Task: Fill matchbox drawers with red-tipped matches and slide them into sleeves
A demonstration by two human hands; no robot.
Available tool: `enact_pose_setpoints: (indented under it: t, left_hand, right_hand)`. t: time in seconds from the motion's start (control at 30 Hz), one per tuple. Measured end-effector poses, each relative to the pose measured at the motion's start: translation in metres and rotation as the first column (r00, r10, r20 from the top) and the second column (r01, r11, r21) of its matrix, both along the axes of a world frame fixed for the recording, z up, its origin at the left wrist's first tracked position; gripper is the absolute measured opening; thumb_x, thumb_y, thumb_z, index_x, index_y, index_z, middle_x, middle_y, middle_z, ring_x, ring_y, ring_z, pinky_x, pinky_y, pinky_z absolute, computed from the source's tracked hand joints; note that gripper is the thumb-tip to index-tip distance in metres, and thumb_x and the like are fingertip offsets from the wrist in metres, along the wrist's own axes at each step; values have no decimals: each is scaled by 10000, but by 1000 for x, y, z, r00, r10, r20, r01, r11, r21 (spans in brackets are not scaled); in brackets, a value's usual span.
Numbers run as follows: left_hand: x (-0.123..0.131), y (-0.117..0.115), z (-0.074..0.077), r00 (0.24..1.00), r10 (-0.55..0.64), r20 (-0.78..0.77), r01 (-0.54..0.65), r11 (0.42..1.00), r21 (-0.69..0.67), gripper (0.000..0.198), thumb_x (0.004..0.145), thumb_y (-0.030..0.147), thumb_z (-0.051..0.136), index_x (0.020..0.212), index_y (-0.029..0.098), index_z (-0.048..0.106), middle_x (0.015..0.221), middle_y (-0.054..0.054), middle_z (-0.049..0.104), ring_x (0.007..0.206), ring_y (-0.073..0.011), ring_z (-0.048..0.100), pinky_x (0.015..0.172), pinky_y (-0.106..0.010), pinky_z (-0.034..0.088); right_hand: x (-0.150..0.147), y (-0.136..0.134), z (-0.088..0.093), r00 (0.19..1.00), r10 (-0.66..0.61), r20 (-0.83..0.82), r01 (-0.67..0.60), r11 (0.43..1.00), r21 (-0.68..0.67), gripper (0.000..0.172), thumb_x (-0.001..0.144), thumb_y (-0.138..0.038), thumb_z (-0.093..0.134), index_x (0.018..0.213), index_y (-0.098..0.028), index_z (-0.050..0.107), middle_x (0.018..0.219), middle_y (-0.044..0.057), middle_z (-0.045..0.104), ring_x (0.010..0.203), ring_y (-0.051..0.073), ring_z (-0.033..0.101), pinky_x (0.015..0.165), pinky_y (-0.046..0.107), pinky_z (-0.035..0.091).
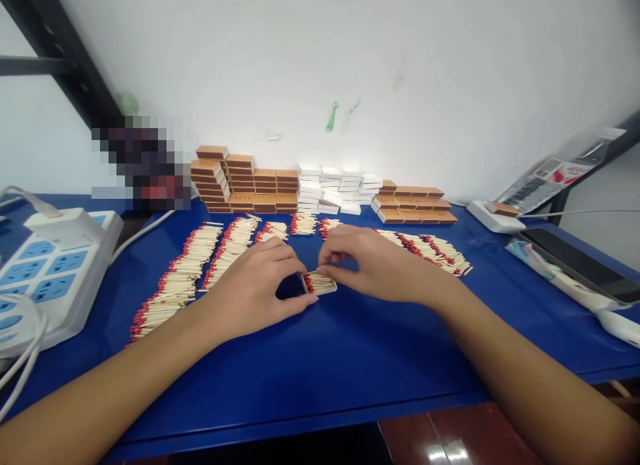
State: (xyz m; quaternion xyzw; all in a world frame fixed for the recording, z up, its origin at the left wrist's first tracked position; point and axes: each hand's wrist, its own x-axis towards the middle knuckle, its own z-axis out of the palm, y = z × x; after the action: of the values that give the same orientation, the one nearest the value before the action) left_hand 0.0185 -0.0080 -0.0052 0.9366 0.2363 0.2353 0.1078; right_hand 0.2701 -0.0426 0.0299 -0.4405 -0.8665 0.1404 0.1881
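A small open matchbox tray filled with red-tipped matches lies on the blue table between my hands. My left hand curls round the tray's left end, thumb along its near side. My right hand pinches the tray's right end with bent fingers. Long rows of loose matches stretch across the table behind and to the left of my hands, and more matches lie to the right.
Stacks of brown matchbox sleeves, white trays and more brown boxes line the white wall. A white power strip with cables sits at the left. A phone and another strip lie at the right.
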Motion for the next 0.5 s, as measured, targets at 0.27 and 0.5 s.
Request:
enact_pose_setpoints:
  t: [0.27,0.5]
  left_hand:
    - [-3,3,-1,1000,-18,0,18,1000,-9,218,991,429,777,1014,212,781,996,-53,752,998,-243,674,911,-414,540]
    - [-4,4,4,1000,-8,7,8,1000,22,210,979,410,790,1002,202,790,992,-52,753,1008,-250,664,984,-441,537]
  right_hand:
    - [-1,2,-20,992,8,-123,-16,998,-67,68,1004,-186,702,954,-227,724,924,19,676,856,182,601,767,329,465]
    - [3,3,-20,989,27,-146,-41,994,-97,105,1034,-164,658,1007,-212,747,940,26,643,856,174,596,768,317,467]
